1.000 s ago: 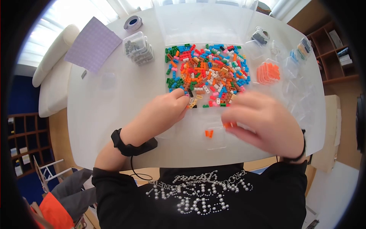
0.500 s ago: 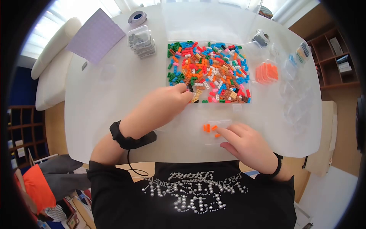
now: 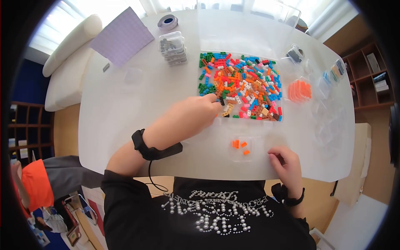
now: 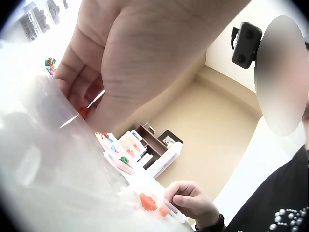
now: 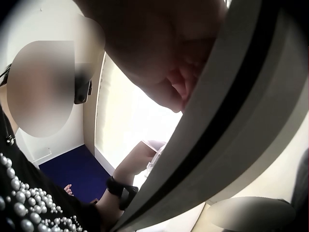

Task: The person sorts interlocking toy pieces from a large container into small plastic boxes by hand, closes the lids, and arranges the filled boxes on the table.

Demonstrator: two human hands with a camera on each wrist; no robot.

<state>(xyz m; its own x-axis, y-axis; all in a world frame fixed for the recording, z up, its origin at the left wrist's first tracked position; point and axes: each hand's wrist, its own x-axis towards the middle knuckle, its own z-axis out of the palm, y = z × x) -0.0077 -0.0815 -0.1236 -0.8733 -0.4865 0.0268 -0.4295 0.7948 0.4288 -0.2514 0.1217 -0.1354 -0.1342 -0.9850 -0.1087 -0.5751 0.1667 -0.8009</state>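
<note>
Left hand point(image 3: 204, 110): over the front left corner of a clear bin point(image 3: 250, 120) of coloured bricks point(image 3: 250, 83). Fingers bent, grip narrow; a reddish spot point(image 4: 83, 112) shows beside the fingers in the left wrist view. Cannot tell whether a brick is held. Black and tan bricks lie just right of this grip; the main heap of mixed colours spreads beyond it and to the right.

Right hand point(image 3: 288, 164): low, by the front edge of the table point(image 3: 125, 125). Fingers loosely curled, nothing seen in the grip. Whether it touches the table, cannot tell.

Small clear tray point(image 3: 255, 156): left of the right grip, apart from it, on the near side of the bin. A few orange bricks point(image 3: 236, 144) lie in it, two close together, the others loose to their right.

Farther from the right grip, past the bin's right side: a stack of clear boxes with orange contents point(image 3: 300, 90). Beyond the left grip, left of the bin: a stack of clear boxes with grey contents point(image 3: 173, 49), a roll of tape point(image 3: 168, 22) behind it, a pale purple sheet point(image 3: 122, 36) to the left.
</note>
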